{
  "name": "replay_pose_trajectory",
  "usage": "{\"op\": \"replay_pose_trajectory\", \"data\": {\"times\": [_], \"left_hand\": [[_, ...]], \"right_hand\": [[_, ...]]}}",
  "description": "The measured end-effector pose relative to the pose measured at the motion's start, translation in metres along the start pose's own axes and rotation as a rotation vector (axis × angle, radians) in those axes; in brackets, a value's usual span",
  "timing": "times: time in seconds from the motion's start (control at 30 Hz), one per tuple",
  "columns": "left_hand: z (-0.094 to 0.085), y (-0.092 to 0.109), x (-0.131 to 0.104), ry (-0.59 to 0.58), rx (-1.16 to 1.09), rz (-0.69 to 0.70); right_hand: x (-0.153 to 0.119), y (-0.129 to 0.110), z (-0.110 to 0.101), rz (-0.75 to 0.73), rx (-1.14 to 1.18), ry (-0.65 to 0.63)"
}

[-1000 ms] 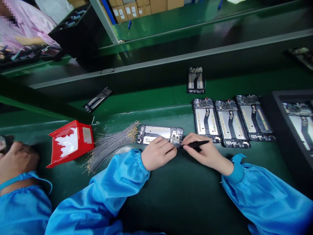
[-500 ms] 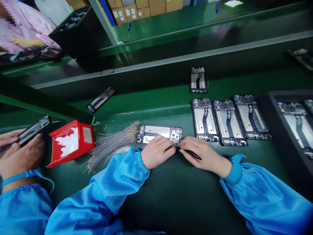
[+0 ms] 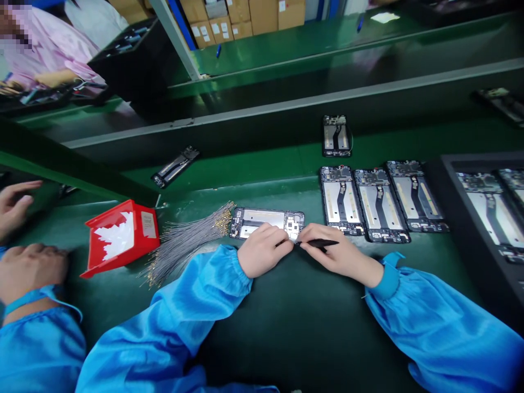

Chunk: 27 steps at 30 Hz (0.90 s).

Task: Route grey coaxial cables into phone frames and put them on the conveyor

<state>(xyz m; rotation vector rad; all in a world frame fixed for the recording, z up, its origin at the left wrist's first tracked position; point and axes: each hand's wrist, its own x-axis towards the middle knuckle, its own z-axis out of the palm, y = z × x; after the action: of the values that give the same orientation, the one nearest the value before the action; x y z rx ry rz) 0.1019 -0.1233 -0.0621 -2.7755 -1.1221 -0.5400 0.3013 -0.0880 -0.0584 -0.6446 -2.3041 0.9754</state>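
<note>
Nearest, two blue sleeves (image 3: 442, 319) are reaching in over the dark green table (image 3: 323, 333), and between them an opened phone frame (image 3: 266, 217) is lying flat and crosswise, its circuit-board end pointing right. The left hand (image 3: 265, 251) is resting over its near long edge with fingers curled close together; they seem to be steadying it, though whether they are pinching the rim I cannot tell. The right hand (image 3: 333, 254) is closing its fingers pen-like around a slim black tool (image 3: 325, 242), which is pointing at the near right corner. The frame is probably going to feel light, thin and stiff, with a smooth, rather slippery plate and a fragile board and ribbon, so the long outer rim is offering the safest hold. The left hand is hiding part of the near edge, and the tool's tip is getting lost among small parts, so contact there is unclear. Just left, a bundle of thin grey cables (image 3: 192, 234) is lying beside a red bin (image 3: 143, 224), past which a co-worker's hand (image 3: 35, 270) is being cut off by the picture's edge. Farther right, three similar frames (image 3: 379, 202) are lying in a row near a black tray (image 3: 442, 185), also cropped. Beyond, cardboard boxes (image 3: 260, 16) are standing, their labels unreadable.
</note>
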Motion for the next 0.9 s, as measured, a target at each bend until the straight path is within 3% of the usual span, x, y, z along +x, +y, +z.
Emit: {"op": "replay_pose_trajectory", "data": {"times": [0.17, 0.3, 0.47, 0.7, 0.9], "left_hand": [[0.0001, -0.0004, 0.0006, -0.009, -0.004, -0.001], [0.0006, -0.0007, 0.0012, 0.001, -0.01, -0.001], [0.0008, -0.0006, 0.0012, -0.001, -0.025, -0.004], [0.0003, 0.0005, 0.0023, 0.025, -0.033, -0.026], [0.0025, 0.0017, 0.0027, 0.019, -0.049, -0.073]], "right_hand": [[-0.0005, -0.0005, 0.0006, -0.066, -0.057, -0.055], [-0.0002, 0.0014, -0.002, 0.033, 0.105, 0.012], [-0.0016, 0.0017, -0.0045, 0.071, 0.081, 0.129], [-0.0064, 0.007, -0.0012, 0.172, 0.072, 0.195], [-0.0039, 0.0052, -0.004, 0.152, 0.201, 0.166]]}}
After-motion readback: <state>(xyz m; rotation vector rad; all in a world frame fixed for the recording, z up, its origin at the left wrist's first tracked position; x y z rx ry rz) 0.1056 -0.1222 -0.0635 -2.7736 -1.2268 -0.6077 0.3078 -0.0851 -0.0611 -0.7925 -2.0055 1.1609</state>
